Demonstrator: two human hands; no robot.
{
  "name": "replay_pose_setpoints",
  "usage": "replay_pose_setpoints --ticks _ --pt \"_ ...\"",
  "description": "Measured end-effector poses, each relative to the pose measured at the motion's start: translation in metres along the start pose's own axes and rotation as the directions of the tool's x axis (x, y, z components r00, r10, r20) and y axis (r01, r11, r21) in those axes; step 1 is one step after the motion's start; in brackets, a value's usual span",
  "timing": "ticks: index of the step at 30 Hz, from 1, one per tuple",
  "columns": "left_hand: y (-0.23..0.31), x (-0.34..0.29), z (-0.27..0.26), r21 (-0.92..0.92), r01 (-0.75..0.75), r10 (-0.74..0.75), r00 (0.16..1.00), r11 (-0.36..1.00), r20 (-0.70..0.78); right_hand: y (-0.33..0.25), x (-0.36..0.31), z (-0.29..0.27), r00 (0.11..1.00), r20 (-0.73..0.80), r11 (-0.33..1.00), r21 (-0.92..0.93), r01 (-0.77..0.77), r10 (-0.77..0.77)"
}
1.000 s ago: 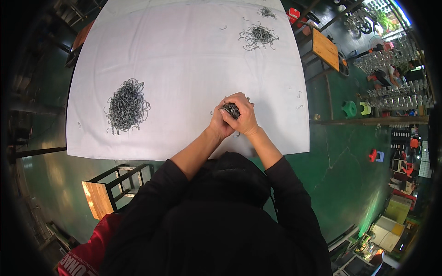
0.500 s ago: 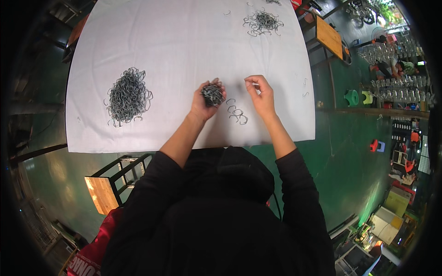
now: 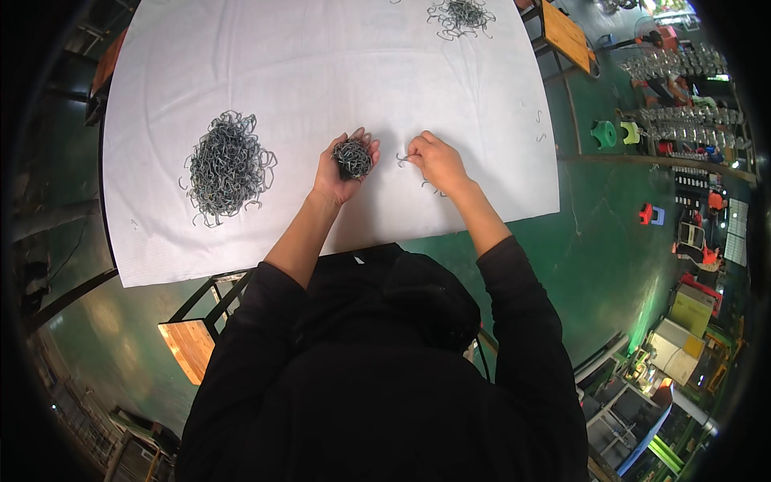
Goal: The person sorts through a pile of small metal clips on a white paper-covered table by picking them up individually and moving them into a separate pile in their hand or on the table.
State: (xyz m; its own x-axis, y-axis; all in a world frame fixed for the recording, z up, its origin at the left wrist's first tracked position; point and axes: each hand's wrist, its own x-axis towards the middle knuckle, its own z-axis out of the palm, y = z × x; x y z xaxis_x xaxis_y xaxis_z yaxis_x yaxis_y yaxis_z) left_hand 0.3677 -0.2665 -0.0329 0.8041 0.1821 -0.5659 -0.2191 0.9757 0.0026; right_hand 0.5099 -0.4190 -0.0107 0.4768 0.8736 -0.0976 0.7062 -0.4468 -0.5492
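My left hand point(image 3: 329, 178) is cupped palm up, its fingers curled round a clump of S-shaped metal hooks point(image 3: 352, 158) over the white-covered table. Just to the right, my right hand point(image 3: 440, 165) pinches a single metal hook point(image 3: 401, 161) between thumb and fingertips, a short way from the clump. A few loose hooks point(image 3: 434, 189) lie under and beside the right hand, which partly hides them. On the left of the table rests a large heap of the same grey hooks point(image 3: 227, 169).
A smaller hook pile point(image 3: 464, 18) lies at the far right of the white table cover point(image 3: 321, 56). Two stray hooks point(image 3: 540, 120) are near its right edge. Wooden-topped stools point(image 3: 189, 347) point(image 3: 566, 38) stand near left and far right; a green stool point(image 3: 604, 134) is on the floor.
My right hand has moved left, closer to the left hand, and a hook now shows in its fingertips. It covers part of the loose hooks. The whole view has shifted a little.
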Motion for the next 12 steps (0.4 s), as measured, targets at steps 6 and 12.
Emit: replay_pose_setpoints --ticks 6,12 --pt "0.005 -0.004 0.004 0.079 0.018 -0.016 1.0 0.997 -0.024 -0.019 -0.002 0.008 1.0 0.015 0.949 -0.314 0.013 -0.008" --pt "-0.006 0.004 0.002 0.288 0.064 -0.059 0.998 0.955 -0.028 -0.087 0.002 -0.021 0.994 0.068 0.964 0.245 -0.103 0.089"
